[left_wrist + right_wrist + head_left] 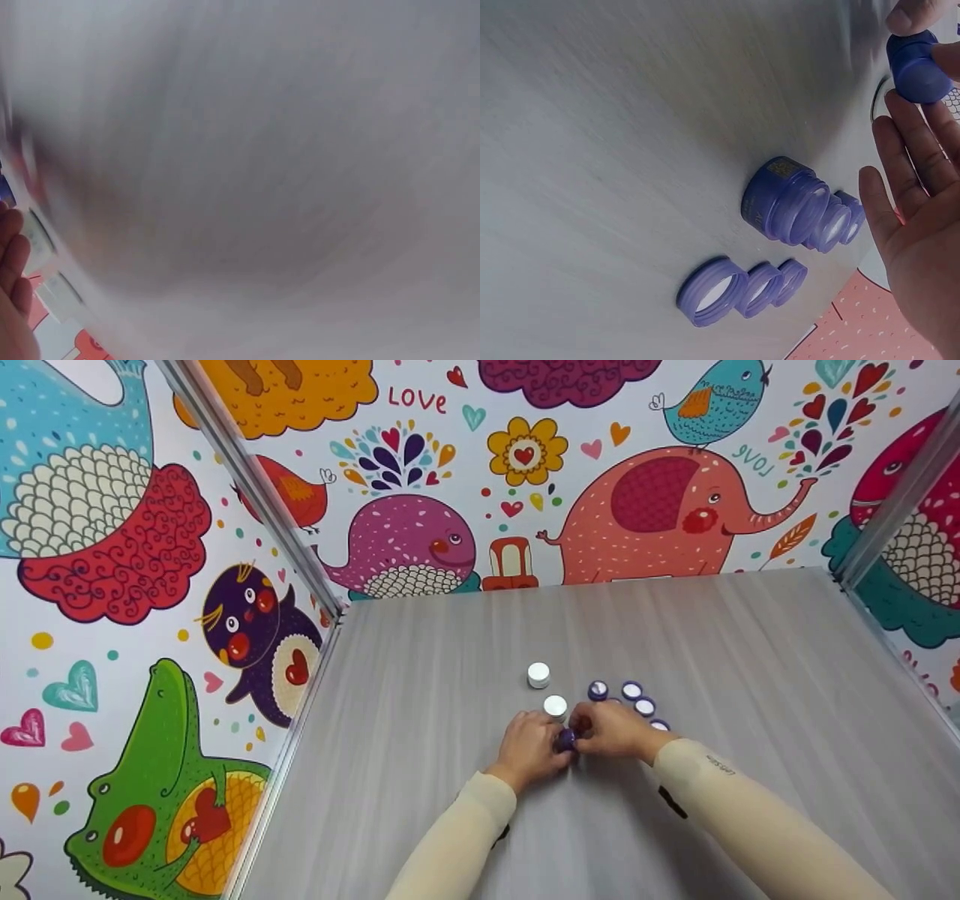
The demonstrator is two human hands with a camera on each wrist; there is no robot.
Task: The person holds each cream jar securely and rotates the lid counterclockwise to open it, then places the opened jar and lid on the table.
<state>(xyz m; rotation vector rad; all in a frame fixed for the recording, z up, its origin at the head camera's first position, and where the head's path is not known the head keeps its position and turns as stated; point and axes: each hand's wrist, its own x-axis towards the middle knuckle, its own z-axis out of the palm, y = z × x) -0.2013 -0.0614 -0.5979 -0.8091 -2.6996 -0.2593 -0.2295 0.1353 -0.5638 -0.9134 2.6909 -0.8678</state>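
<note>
A small purple jar [565, 739] is between my two hands, close over the table. My left hand [529, 746] grips it from the left; in the right wrist view a fingertip is at the jar's upper side. From the right, my right hand [615, 729] pinches the same purple jar [921, 71] with the thumb against it, its other fingers stretched out below. Several uncovered purple jars [784, 199] stand just beyond the right hand, with ribbed necks. Beside them lie upturned purple lids [712, 292] with white liners. The left wrist view shows mostly blurred tabletop.
Two white jars stand in front of the hands, one nearer [555, 706] and one farther back [538, 675]. The grey wood-grain table [405, 682] meets printed cartoon walls [442, 427] at the back and sides, with metal posts [247, 480] at the corners.
</note>
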